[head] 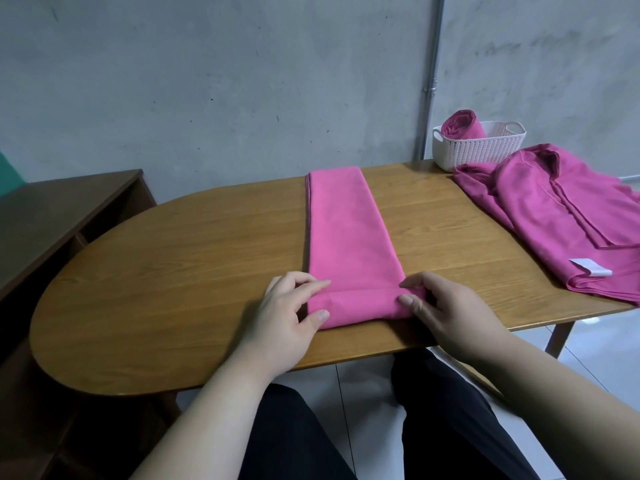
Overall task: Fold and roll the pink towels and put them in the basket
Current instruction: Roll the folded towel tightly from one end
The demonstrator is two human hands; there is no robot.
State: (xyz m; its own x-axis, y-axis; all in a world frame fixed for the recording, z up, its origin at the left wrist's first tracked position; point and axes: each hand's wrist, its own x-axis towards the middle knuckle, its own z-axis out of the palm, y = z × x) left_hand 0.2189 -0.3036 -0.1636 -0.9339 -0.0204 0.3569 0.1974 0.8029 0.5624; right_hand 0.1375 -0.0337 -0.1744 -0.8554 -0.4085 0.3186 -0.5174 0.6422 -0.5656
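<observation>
A pink towel (349, 230), folded into a long narrow strip, lies lengthwise down the middle of the wooden table (173, 271). Its near end is turned over into a short first roll. My left hand (291, 313) pinches the left end of that roll between thumb and fingers. My right hand (440, 306) pinches the right end the same way. A white woven basket (485, 150) stands at the table's far right corner with one rolled pink towel (462, 125) inside it.
A loose pile of pink towels (561, 216) with a white label lies on the table's right side, in front of the basket. A dark wooden shelf unit (62, 216) stands to the left. A concrete wall is behind.
</observation>
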